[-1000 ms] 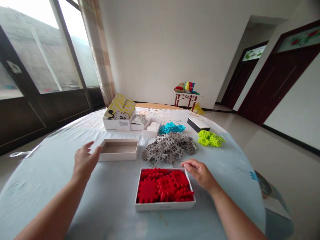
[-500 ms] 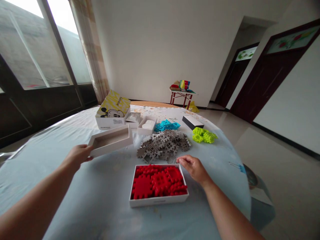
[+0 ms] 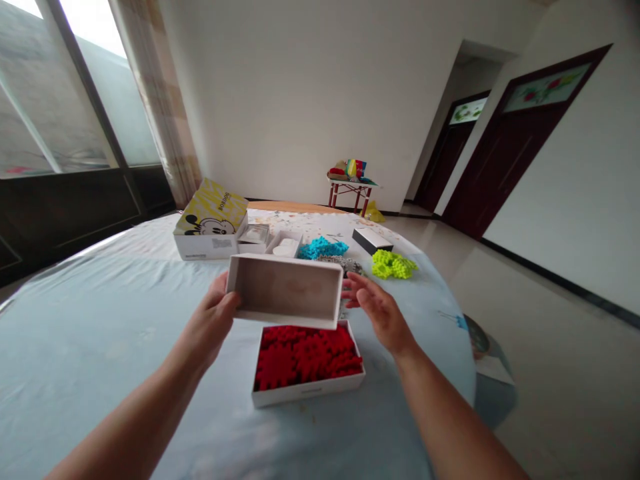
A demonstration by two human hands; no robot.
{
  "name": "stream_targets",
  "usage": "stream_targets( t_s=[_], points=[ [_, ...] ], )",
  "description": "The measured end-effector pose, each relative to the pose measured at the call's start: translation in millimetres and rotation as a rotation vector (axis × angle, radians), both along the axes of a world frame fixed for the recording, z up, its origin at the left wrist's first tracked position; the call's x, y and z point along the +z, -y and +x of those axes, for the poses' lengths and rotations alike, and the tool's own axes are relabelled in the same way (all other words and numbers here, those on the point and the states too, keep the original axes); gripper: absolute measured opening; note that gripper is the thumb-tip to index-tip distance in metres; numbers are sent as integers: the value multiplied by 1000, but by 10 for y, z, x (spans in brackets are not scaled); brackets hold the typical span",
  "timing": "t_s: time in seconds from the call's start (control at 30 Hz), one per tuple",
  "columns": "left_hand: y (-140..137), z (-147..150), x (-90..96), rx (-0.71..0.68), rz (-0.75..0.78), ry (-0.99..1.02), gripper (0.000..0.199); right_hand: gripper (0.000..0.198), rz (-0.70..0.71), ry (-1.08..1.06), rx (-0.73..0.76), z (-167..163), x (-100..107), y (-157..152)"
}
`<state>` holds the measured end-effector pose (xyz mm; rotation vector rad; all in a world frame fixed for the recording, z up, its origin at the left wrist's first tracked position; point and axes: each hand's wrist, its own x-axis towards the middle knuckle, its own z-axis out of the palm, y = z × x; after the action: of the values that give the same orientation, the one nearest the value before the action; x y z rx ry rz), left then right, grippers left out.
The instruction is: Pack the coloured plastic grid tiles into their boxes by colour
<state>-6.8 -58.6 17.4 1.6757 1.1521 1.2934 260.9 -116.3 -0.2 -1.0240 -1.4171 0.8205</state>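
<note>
My left hand (image 3: 213, 323) grips the left end of a shallow white box lid (image 3: 287, 290), thumb over its rim. The lid is tilted so its bare grey inside faces me. My right hand (image 3: 377, 310) is at the lid's right edge with fingers spread; whether they touch it I cannot tell. Just below the lid, a white box (image 3: 310, 392) stands on the table, filled with red interlocking plastic pieces (image 3: 307, 357). A pile of grey interlocking pieces (image 3: 351, 265) lies behind the lid, mostly hidden by it.
Blue pieces (image 3: 324, 248) and lime-green pieces (image 3: 394, 265) lie farther back, near a black-and-white box (image 3: 373, 240). Two small white boxes and a large yellow-and-white cartoon box (image 3: 210, 247) stand at the back left. A pale blue cloth (image 3: 125, 320) covers the round table.
My left hand has brought the lid from the left to above the red-filled box, turning its inside toward me. My right hand has risen to the lid's right edge, its fingers spreading.
</note>
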Motion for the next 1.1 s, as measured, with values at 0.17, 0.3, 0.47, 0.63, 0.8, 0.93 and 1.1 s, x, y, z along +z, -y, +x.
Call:
stream_targets(
  t_s=[0.17,0.3,0.47,0.63,0.8,0.93,1.1],
  points=[
    [157,124,-46,81,239,-173,48,52,-65,132,29,-50,104,126],
    [282,182,90,117,396,-206,45,52,-55,84,-42,-77,162,174],
    [443,276,250,158,517,-229,43,61,-96,-52,-60,12,132,139],
    [536,274,137,-27,483,-331,49,69,-289,-36,75,205,43,183],
    [570,74,-101,-290,304,-501,79,64,-174,48,126,381,38,283],
    [580,-71,-272,-305,228,-604,78,77,-169,38,290,404,-27,293],
    [603,-87,-318,-264,189,-674,71,85,-188,112,346,390,-123,293]
  ],
)
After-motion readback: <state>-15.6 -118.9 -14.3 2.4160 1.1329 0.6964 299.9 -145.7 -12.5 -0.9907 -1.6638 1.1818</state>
